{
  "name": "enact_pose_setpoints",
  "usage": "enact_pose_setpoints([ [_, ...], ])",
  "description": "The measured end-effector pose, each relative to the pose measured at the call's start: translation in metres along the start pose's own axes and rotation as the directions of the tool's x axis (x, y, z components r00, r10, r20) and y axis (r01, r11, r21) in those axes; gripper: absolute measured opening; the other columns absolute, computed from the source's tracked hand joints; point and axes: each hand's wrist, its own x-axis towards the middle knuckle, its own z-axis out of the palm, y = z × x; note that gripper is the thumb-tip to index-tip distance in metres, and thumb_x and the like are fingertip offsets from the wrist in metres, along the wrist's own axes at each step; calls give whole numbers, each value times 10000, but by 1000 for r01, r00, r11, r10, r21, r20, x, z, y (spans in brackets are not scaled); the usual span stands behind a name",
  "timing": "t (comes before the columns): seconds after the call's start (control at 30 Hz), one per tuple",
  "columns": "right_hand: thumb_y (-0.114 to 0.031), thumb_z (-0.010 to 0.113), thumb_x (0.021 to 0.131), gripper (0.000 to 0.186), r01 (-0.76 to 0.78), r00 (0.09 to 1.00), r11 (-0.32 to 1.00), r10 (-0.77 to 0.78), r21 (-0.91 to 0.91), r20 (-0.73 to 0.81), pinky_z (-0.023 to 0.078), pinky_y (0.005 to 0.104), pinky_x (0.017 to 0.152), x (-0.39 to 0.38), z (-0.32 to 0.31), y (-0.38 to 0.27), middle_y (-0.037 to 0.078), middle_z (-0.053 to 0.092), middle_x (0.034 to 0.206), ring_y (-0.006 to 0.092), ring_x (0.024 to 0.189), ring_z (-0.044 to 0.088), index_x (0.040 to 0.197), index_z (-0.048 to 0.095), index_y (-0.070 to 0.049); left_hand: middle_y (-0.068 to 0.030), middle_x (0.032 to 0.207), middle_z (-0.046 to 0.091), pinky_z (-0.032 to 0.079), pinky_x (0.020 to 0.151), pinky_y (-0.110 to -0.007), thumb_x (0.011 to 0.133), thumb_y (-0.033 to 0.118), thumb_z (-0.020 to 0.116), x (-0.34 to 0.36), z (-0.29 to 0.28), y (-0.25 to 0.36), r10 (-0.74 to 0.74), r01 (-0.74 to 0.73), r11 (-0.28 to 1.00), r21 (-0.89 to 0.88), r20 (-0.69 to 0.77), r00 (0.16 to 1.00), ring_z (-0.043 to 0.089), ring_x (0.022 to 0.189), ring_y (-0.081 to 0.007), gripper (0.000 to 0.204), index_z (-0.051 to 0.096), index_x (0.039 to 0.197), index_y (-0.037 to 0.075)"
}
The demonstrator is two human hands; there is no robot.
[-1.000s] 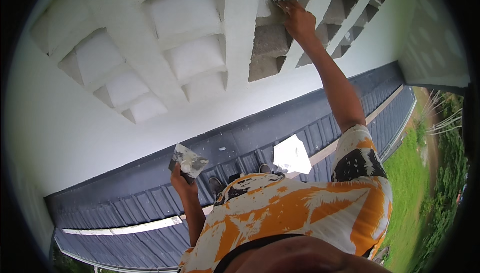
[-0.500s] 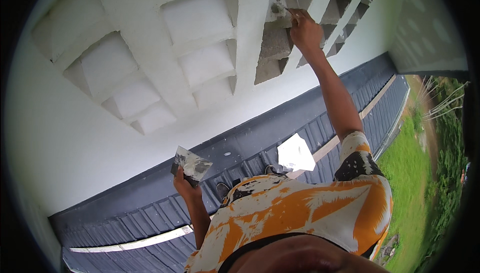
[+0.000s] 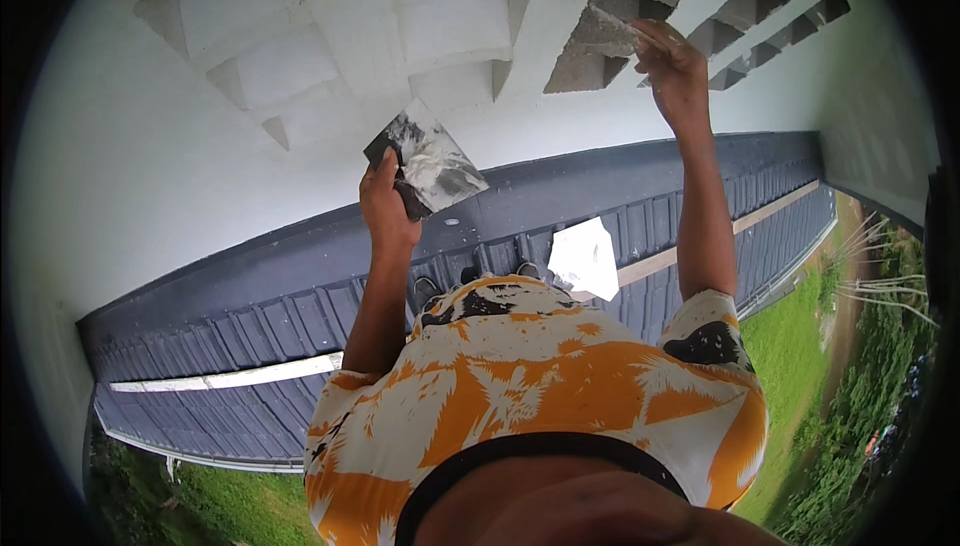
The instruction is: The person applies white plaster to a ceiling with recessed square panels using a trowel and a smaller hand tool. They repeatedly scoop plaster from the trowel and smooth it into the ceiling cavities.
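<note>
My left hand [image 3: 388, 204] grips a flat rectangular metal plastering trowel [image 3: 440, 161], its face smeared with white putty and its dark grip side against my fingers. It is held up in front of the white wall [image 3: 250, 186]. Farther to the right, my right hand [image 3: 675, 66] is closed on a thin, slim tool like a putty knife [image 3: 620, 24]. The tool's tip lies by a rough grey recess [image 3: 590, 34] in the wall. Whether it touches the surface I cannot tell.
Smooth white recesses [image 3: 455, 26] lie to the left, with more grey ones [image 3: 760, 1] to the right. Below runs a dark ribbed roof [image 3: 250, 336] bearing a white sheet [image 3: 585, 258] and a wooden strip [image 3: 650, 266]. Grass [image 3: 790, 376] lies beyond the roof edge.
My left hand has risen toward the wall with the trowel. My right hand has drawn back from the upper grey recess to a lower one. The whole view has shifted.
</note>
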Motion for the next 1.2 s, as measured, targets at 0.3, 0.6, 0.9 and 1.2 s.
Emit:
enact_pose_setpoints([
  [0.3,62,655,579,445,704,625,687,-479,-180,617,528,299,591,-61,34,-38,-21,700,1003,205,773,641,974,728,-129,-108,1007,655,539,773,-329,935,139,577,-13,70,-9,71,-93,989,115,181,981,657,867,-196,254,574,1109,-46],
  [0.6,89,632,608,414,701,568,709,-497,-70,656,526,314,605,-54,31,-37,-25,699,977,188,810,635,939,736,-139,-57,879,641,532,657,-298,943,117,556,-24,82,-16,56,-79,976,201,118,991,626,730,-141,140,611,988,-4],
  [0.9,113,635,696,456,523,691,836,-531,168,490,562,320,709,-48,47,-4,5,704,1067,225,898,671,1027,740,-183,-143,1001,658,559,766,-372,958,131,534,-28,75,-11,-147,150,988,-31,91,985,672,863,-239,226,578,1074,-59],
  [1.2,120,648,646,490,692,657,711,-552,-120,514,520,283,599,-41,6,-4,-7,714,947,180,740,604,1036,737,-163,-147,1018,660,567,781,-401,967,145,524,-21,56,-3,-215,213,961,-174,10,977,676,887,-254,234,571,1091,-47],
])
